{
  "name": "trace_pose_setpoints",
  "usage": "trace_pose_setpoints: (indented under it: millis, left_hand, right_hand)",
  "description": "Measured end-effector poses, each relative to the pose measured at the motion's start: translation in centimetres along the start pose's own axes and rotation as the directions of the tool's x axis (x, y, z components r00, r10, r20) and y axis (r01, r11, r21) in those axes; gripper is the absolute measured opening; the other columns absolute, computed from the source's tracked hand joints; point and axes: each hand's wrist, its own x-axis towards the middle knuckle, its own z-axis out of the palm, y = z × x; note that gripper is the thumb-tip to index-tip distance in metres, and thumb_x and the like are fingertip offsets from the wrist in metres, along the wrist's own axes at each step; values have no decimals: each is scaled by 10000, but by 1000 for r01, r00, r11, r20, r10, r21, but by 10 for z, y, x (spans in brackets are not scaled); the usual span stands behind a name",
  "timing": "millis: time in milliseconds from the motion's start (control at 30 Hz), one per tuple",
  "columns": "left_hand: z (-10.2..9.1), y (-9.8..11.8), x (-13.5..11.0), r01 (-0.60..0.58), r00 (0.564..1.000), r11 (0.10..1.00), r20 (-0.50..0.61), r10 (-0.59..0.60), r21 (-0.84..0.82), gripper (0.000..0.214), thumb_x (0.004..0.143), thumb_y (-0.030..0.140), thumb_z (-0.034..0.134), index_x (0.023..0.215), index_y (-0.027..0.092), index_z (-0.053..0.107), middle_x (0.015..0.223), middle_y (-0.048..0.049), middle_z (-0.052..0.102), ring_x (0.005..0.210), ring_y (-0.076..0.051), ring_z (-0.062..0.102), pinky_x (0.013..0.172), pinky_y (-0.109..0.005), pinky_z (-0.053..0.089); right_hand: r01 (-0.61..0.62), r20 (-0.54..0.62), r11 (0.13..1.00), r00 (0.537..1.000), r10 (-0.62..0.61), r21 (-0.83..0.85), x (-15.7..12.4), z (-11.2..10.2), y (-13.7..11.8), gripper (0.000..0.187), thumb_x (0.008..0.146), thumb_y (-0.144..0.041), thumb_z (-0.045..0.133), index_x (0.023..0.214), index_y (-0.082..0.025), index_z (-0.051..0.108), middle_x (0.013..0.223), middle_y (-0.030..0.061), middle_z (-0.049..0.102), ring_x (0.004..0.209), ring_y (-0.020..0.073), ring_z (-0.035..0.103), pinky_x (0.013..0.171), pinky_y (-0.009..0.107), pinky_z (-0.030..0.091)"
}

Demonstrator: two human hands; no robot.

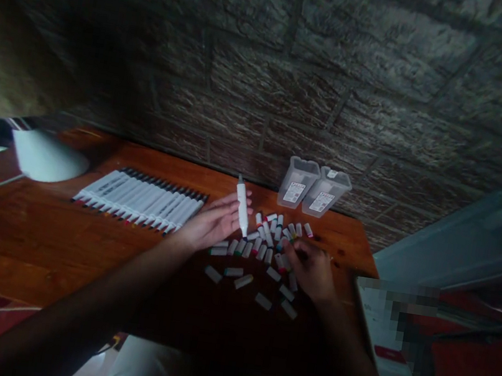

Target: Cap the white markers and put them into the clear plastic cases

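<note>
A white marker (242, 210) without caps stands nearly upright in my left hand (214, 226), with its tips exposed at both ends and my fingers behind it. My right hand (313, 271) is curled low over a scatter of loose marker caps (261, 252), its thumb and fingertips closed at a small cap with a blue end (281, 244). The caps are white with differently coloured ends, some side by side and some heaped. To the left of my left hand, several uncapped white markers (140, 198) lie in a neat slanted row on the wooden table.
Two clear plastic containers (298, 184) with labels stand against the brick wall at the back. A lamp with a white base (48, 156) is at the table's left. A partly blurred flat object (387, 334) lies beyond the table's right edge. The wooden table (48, 246) reaches my lap.
</note>
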Motion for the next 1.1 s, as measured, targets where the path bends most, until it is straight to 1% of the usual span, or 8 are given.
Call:
trace_pose_setpoints:
  millis: [167,300,467,667,800,933,1033,1100]
  left_hand:
    - [0,-2,0,2,1000,1000,31,-1,-27,362,848,33,583,1180,154,664,1081,-72,738,930,-161,721,914,-292,560]
    - [-1,-1,-1,-13,1000,1000,6,13,-20,419,839,30,584,1225,183,638,1131,-69,728,991,-177,715,974,-324,536]
    - [-3,0,-1,-26,999,1000,-27,26,-4,342,810,48,621,1120,184,675,1119,-57,729,994,-178,714,984,-321,530]
    - [-3,2,0,-49,998,999,-29,48,-22,304,777,44,646,1042,184,697,1033,-41,749,934,-171,721,921,-294,553]
    - [-2,3,-3,-20,999,999,-35,19,-37,300,765,59,665,1027,197,712,989,-43,756,934,-183,719,958,-323,534]
    - [-2,7,-7,7,1000,1000,4,-7,7,229,753,81,721,960,179,732,950,-49,759,876,-178,723,946,-325,533]
    - [-1,10,-7,-27,1000,999,11,26,42,198,739,103,762,925,167,738,906,-48,761,828,-170,723,878,-300,558]
    - [0,11,-7,-66,998,996,5,66,58,201,729,116,783,919,167,736,894,-38,761,810,-158,724,862,-287,565]
  right_hand:
    - [-13,5,999,1000,13,49,-1,0,2,344,933,-446,546,701,-205,630,655,3,643,574,130,569,582,234,433]
    - [-7,-10,998,1000,8,65,-1,0,7,311,933,-439,546,754,-217,671,727,21,704,646,169,643,627,259,480]
    - [-7,-54,998,998,11,70,1,-2,11,231,904,-417,597,809,-234,702,839,33,758,735,199,703,683,286,525]
    - [-35,-69,997,997,40,67,2,-2,18,208,887,-415,620,851,-230,709,818,35,754,706,195,703,666,284,536]
    - [-54,-98,998,994,57,34,4,-4,22,234,893,-426,598,834,-235,719,808,37,753,688,203,702,643,292,530]
    - [-82,-146,996,986,84,21,5,-9,25,255,901,-434,587,840,-228,725,819,44,760,696,208,707,639,289,525]
    - [-90,-164,995,982,97,51,5,-13,26,268,909,-429,581,850,-211,724,862,56,766,746,209,715,677,283,526]
    - [-80,-167,994,982,90,68,5,-13,25,274,907,-428,583,837,-202,722,823,55,760,724,201,707,666,275,522]
